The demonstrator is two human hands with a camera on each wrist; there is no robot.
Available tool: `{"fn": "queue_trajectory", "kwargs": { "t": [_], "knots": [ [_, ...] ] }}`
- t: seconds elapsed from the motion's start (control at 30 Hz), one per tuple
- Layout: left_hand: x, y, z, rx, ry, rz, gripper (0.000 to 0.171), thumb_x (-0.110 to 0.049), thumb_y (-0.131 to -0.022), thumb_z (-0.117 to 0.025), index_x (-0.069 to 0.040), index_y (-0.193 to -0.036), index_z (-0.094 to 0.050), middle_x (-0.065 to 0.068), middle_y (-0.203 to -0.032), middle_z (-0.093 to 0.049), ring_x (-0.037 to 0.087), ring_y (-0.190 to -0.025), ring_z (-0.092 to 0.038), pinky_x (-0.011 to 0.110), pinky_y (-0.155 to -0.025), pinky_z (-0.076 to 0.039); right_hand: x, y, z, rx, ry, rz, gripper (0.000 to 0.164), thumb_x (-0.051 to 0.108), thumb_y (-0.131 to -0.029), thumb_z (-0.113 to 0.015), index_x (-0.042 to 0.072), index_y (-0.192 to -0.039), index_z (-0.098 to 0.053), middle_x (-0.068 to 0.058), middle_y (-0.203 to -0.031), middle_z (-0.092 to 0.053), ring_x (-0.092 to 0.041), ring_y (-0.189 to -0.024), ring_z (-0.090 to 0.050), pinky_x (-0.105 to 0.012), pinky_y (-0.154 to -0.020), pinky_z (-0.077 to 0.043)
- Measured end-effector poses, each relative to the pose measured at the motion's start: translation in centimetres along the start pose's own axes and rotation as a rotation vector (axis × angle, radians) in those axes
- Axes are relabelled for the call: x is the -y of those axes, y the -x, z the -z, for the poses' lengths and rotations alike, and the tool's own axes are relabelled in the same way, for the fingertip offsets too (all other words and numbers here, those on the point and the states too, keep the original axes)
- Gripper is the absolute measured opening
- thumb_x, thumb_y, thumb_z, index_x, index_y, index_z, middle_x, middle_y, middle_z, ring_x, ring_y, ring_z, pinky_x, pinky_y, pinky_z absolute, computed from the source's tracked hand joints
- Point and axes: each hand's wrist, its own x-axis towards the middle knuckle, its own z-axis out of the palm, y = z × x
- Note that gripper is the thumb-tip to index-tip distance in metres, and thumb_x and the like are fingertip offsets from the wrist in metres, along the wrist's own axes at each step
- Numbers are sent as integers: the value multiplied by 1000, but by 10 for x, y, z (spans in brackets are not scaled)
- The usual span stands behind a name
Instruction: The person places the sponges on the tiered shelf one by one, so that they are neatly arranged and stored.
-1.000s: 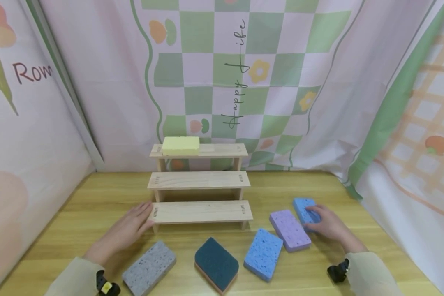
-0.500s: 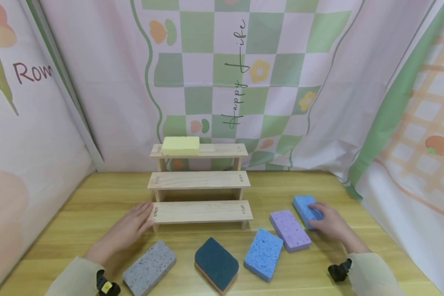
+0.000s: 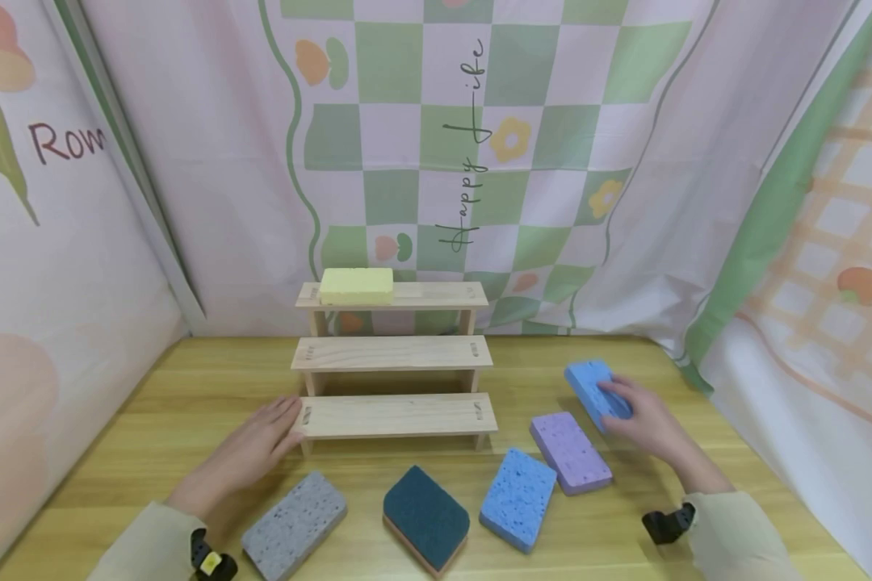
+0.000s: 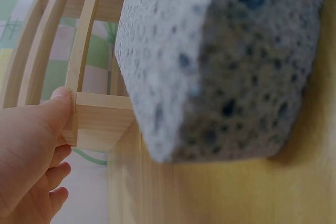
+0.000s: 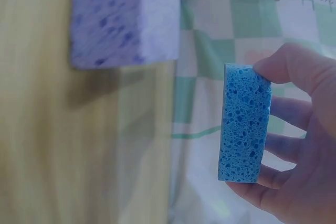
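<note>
In the head view, my right hand [image 3: 647, 415] holds a blue sponge [image 3: 587, 383] above the table, tilted. Seen from the right wrist, the thumb is on one end of this blue sponge [image 5: 244, 124] and fingertips are at its other end and side. My left hand [image 3: 257, 448] rests at the left end of the lowest step of a three-step wooden shelf [image 3: 400, 415], fingers extended. In the left wrist view its thumb [image 4: 59, 100] touches the board's corner. A purple sponge [image 3: 570, 452] lies just left of the right hand.
A yellow sponge [image 3: 356, 286] sits on the top step, toward the left. Along the front of the table [image 3: 167, 403] lie a grey sponge [image 3: 294, 524], a dark green scouring sponge [image 3: 426, 516] and another blue sponge [image 3: 518, 500]. Printed curtains [image 3: 450, 161] enclose the table.
My right hand has raised the blue sponge off the table and carried it slightly away from me. The left hand stays at the shelf, and the other sponges have not moved.
</note>
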Motion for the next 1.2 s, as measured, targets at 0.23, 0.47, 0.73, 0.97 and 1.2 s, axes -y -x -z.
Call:
{"fn": "queue_trajectory", "kwargs": {
  "t": [0.23,0.47,0.73,0.97,1.2],
  "knots": [
    [2,0,-1,-3,-1,-3,53,-27,-98,-45,11,-134,-37,26,-139,-35,42,-127,-31,51,-105,-23,18,-9,8,-17,-3,54,53,7,-78,-66,-10,-125,-49,-36,-133,-34,-55,-117,-33,-65,-90,-33],
    [3,-1,-2,-10,-1,-15,54,-29,-98,-46,11,-133,-38,26,-138,-36,42,-126,-32,53,-104,-25,36,-20,13,-37,2,96,54,6,-79,-64,-8,-128,-47,-32,-137,-33,-51,-117,-35,-63,-87,-37],
    [1,-1,0,4,-1,8,55,-30,-98,-45,10,-134,-37,25,-139,-35,41,-127,-31,52,-105,-23,55,-34,19,-36,31,124,55,6,-78,-64,-4,-129,-48,-28,-139,-32,-49,-117,-35,-61,-85,-38],
    [0,-1,1,5,2,9,54,-30,-98,-44,10,-134,-37,25,-139,-35,41,-127,-31,52,-105,-23,66,-46,21,-27,35,155,55,4,-78,-63,-2,-131,-48,-26,-141,-30,-47,-120,-30,-60,-84,-38],
    [1,0,0,3,2,5,54,-29,-98,-45,10,-134,-37,25,-139,-35,42,-127,-32,52,-105,-24,72,-61,19,-8,26,226,55,4,-78,-62,-1,-131,-48,-25,-142,-30,-47,-123,-28,-60,-86,-37]
  ]
}}
